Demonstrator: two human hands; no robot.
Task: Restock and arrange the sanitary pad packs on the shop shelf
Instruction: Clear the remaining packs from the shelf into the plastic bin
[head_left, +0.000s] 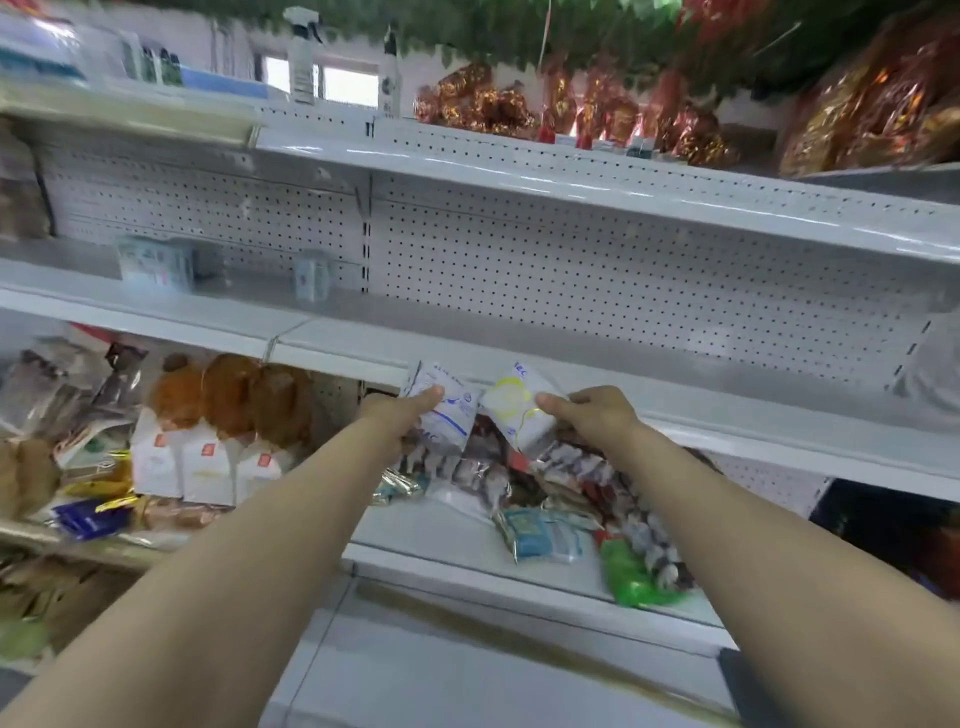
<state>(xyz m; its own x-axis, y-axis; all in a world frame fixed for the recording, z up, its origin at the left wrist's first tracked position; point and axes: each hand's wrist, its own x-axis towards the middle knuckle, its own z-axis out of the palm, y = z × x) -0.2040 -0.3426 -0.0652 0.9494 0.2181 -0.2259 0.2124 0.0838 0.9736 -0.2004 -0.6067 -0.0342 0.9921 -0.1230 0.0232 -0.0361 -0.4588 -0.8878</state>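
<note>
Both arms reach forward to the front edge of the white middle shelf (649, 358). My left hand (397, 415) grips a white pad pack with blue print (449, 410), thumb on its face. My right hand (592, 413) grips a second white pad pack with a yellow ring (517, 410), just to the right of the first. The two packs are held side by side, almost touching, just below the shelf's front lip. Two pale blue packs (156, 262) (311, 278) stand on the same shelf at the left, blurred.
The middle shelf has a white pegboard back (623, 270). Below the hands lies a shelf with mixed snack bags (550, 535) and a green bag (628, 577); brown-and-white bags (208, 441) stand at lower left. Red-gold foil packs (597, 109) and spray bottles (304, 57) fill the top.
</note>
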